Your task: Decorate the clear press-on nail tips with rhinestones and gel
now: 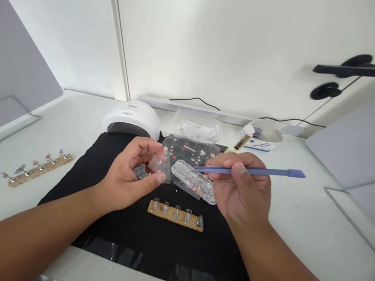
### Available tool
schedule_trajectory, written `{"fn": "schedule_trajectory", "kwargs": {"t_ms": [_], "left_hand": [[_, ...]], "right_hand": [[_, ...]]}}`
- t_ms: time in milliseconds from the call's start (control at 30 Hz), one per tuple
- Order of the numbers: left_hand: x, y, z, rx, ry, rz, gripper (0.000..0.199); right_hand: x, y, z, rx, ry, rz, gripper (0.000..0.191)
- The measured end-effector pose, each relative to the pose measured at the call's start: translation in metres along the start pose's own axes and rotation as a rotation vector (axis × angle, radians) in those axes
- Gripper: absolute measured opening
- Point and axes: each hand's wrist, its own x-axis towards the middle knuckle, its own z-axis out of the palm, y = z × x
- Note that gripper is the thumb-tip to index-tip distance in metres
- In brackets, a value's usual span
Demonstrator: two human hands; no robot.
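Note:
My left hand (pixel 135 170) is curled around a small clear sticker sheet (pixel 166 167) with red designs, its thumb at the lower edge. Part of that sheet is hidden by my fingers. In my right hand (pixel 245 185) is a pair of blue-purple tweezers (pixel 259 171), tips pointing left. The tips are over a clear case (pixel 197 183) holding small red and white pieces. Under the case lies a larger clear sticker sheet (pixel 189 147). Nearer to me, a wooden nail stand (pixel 175 216) bears several clear nail tips, with a bluish one at its right end.
A black mat (pixel 116 237) covers the white table (pixel 86 118). At left is a second nail stand (pixel 40 169) with decorated tips. A white nail lamp (pixel 133 118), a clear container (pixel 196 128), a small bottle (pixel 242 141) and an alcohol pad box (pixel 263 143) stand at the back.

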Motion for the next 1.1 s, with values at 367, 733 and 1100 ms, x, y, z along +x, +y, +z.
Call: {"fn": "schedule_trajectory", "kwargs": {"t_ms": [367,733,1100], "left_hand": [[-0.0023,-0.0007,0.0023,0.026,-0.052,0.051,0.049],[-0.0012,-0.0015,-0.0036,-0.028,-0.066,-0.016,0.046],[-0.0007,-0.0038,-0.0018,0.01,-0.021,-0.067,0.031]], "right_hand": [[-0.0008,0.0004,0.0026,-0.017,0.016,-0.025,0.01],[-0.0012,-0.0015,0.0007,-0.006,-0.045,0.022,0.012],[0.0011,0.0015,0.0027,-0.041,-0.052,-0.033,0.01]]}}
